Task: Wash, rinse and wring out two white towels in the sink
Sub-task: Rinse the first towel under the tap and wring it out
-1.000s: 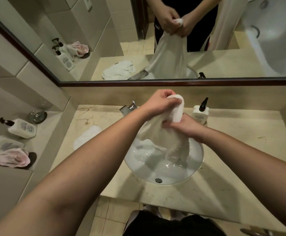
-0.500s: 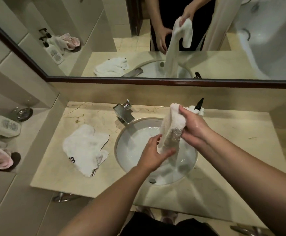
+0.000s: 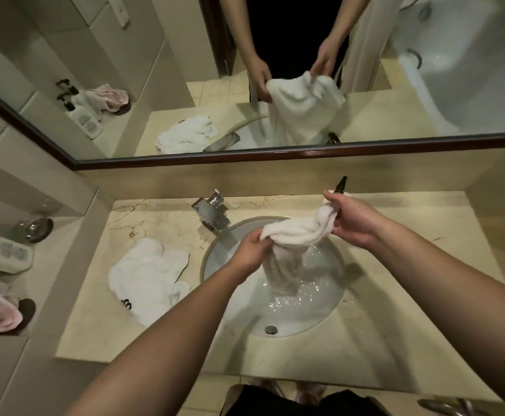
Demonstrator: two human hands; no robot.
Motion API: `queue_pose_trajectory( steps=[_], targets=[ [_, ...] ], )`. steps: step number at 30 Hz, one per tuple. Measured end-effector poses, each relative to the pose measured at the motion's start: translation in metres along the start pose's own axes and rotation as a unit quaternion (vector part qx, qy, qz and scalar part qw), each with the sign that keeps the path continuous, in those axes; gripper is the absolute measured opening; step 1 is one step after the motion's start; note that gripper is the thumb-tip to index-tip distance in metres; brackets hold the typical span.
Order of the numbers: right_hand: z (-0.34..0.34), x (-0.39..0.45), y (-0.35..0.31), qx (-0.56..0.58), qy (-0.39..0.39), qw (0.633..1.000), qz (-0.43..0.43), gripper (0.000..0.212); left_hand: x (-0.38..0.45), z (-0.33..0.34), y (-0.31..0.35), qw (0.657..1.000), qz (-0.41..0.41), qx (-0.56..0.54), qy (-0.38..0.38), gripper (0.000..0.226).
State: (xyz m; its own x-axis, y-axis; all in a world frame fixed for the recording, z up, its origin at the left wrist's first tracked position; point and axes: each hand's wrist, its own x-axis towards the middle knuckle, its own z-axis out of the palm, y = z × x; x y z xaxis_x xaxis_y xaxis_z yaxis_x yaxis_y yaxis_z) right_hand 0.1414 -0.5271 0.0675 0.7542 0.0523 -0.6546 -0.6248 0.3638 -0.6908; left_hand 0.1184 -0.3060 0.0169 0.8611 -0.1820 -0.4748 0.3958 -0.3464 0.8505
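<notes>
White terry towel (image 3: pixel 297 234) is up over the sink (image 3: pixel 320 313) right now, left hand (image 3: pixel 249 253) pinching one end and right hand (image 3: pixel 354 222) gripping the other, with the soaked middle hanging into the basin. Looks like it's mid-wash or about to get wrung, hard to say which. Second towel (image 3: pixel 147 280) sits crumpled on the counter (image 3: pixel 395 325) left of the bowl, and I can't tell if it's done, so probably plenty left.

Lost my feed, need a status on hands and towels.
Left hand and right hand both grip wet towel, stretched over sink. Second towel on counter, left of basin. Nothing in the way.
</notes>
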Motion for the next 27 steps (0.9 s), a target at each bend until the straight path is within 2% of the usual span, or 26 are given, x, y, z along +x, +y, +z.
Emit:
queue_pose_trajectory(
  steps=[4,7,8,10,11,13,16,19,22,25,27],
  targets=[
    [-0.012,0.011,0.013,-0.143,0.08,0.986,0.032,0.036,-0.003,-0.008,0.028,1.0,0.013,-0.004,-0.027,0.019],
    [-0.01,0.014,0.02,-0.362,0.11,0.925,-0.028,0.063,-0.003,-0.007,0.039,0.999,0.012,-0.012,-0.041,0.023],
    [-0.006,0.012,0.021,-0.411,0.078,0.905,-0.07,0.074,-0.004,-0.006,0.044,0.999,0.011,-0.018,-0.045,0.025],
    [0.005,0.007,0.02,-0.418,-0.069,0.897,-0.124,0.085,-0.001,-0.005,0.05,0.998,0.007,-0.027,-0.056,0.024],
    [0.013,0.002,0.018,-0.405,-0.148,0.893,-0.126,0.084,-0.001,-0.007,0.054,0.998,0.009,-0.028,-0.061,0.022],
    [0.022,0.0,0.014,-0.392,-0.232,0.882,-0.119,0.074,0.0,-0.01,0.063,0.996,0.01,-0.03,-0.078,0.021],
    [0.031,0.006,0.011,-0.425,-0.222,0.866,-0.139,0.05,0.003,-0.018,0.069,0.997,0.003,-0.001,-0.079,0.025],
    [0.033,0.009,0.002,-0.46,-0.206,0.86,-0.084,0.025,0.003,-0.025,0.07,0.994,0.002,0.059,-0.091,0.03],
    [0.033,0.008,-0.006,-0.438,-0.207,0.874,-0.049,0.021,0.004,-0.032,0.062,0.988,-0.013,0.074,-0.131,0.033],
    [0.04,0.004,-0.005,-0.391,-0.204,0.894,-0.072,0.03,0.005,-0.031,0.051,0.984,-0.023,0.069,-0.161,0.046],
    [0.046,0.003,-0.003,-0.38,-0.201,0.9,-0.078,0.021,0.006,-0.027,0.042,0.982,-0.017,0.097,-0.161,0.043]
  ],
)
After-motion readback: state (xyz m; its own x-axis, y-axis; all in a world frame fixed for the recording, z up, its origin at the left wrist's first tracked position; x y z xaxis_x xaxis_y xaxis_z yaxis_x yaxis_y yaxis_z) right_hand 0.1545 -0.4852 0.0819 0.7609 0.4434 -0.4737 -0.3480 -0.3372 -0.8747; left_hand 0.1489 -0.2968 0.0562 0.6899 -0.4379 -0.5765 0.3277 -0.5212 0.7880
